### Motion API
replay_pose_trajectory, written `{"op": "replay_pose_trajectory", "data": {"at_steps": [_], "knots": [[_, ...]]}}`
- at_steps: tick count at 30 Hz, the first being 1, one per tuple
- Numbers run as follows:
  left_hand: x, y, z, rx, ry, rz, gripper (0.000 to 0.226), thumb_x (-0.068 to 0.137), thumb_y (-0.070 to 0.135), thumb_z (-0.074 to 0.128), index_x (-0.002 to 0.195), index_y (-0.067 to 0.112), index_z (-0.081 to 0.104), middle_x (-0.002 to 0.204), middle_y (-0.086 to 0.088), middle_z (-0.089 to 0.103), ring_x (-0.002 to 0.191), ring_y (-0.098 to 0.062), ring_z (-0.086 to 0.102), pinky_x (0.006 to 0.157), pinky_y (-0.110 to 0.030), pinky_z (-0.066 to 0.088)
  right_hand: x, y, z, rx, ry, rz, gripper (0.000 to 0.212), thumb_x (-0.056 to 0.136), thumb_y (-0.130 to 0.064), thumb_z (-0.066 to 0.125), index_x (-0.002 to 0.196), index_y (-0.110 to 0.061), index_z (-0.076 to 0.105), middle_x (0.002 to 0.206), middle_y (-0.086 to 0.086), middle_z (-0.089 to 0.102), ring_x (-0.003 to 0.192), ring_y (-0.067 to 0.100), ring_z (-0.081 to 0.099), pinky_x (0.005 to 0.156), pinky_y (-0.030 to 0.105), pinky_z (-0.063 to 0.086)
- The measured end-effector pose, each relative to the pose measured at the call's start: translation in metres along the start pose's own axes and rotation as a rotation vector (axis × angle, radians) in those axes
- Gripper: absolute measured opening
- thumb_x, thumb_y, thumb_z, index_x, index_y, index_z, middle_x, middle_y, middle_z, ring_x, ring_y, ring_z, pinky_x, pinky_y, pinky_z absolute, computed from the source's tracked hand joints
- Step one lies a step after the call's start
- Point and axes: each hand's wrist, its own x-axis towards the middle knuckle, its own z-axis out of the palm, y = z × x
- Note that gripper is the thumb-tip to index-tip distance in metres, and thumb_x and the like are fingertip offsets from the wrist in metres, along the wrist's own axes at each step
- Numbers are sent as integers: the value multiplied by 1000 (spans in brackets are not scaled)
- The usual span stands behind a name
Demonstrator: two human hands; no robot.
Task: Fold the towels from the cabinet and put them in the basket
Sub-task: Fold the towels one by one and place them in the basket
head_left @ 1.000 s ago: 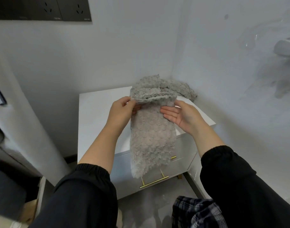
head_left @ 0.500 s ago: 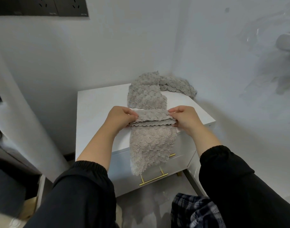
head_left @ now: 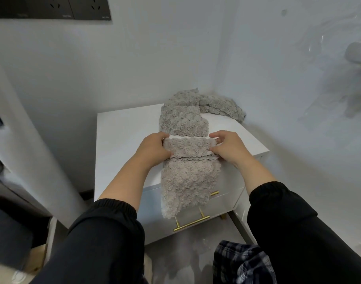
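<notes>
- Your left hand and right hand now both pinch the ends of a folded band at the top of the pale grey fluffy towel; a second ago the right hand lay open beside the cloth, which you held up in the air
- The towel has come down onto the white cabinet's worktop: the folded band lies flat near the front edge, while the long lower part hangs over the front, down to the brass drawer handle
- Just behind the band a second grey fluffy towel lies on the worktop, and a crumpled grey cloth sits in the back corner by the wall
- By the look of it, the first fold is set, but the hanging length still needs folding up; no basket is in view, so putting the towel away is some way off
</notes>
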Motion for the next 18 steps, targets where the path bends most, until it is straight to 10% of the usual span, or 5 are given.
{"op": "replay_pose_trajectory", "data": {"at_steps": [5,9,13,18], "knots": [[-2,7,-2,-2,124,0,6,72,3,65,77,6,63,77,-8,59,73,-23,50,55,-27,36,-2,-9,-7,60,48,23,34,74,5,72,106,-8,70,66,-4,49,58,7,45,55,19,36],[-5,13,-4,-139,243,34,13,69,0,60,80,2,67,86,-12,67,78,-31,62,69,-39,54,-7,-17,-10,117,142,-20,20,76,8,62,75,-12,66,55,3,58,43,9,53,43,18,44],[-7,15,-6,-202,310,66,16,76,5,62,90,9,70,94,-1,66,89,-21,60,78,-33,50,-8,-19,-8,293,205,-71,23,81,9,54,80,-12,62,77,8,65,58,17,69,64,42,58],[-4,11,-2,-232,313,96,16,81,11,63,96,16,69,99,5,64,89,-19,62,76,-27,46,-6,-16,-6,185,271,-156,22,79,4,60,84,-16,65,90,1,66,59,-1,62,60,19,49]]}}
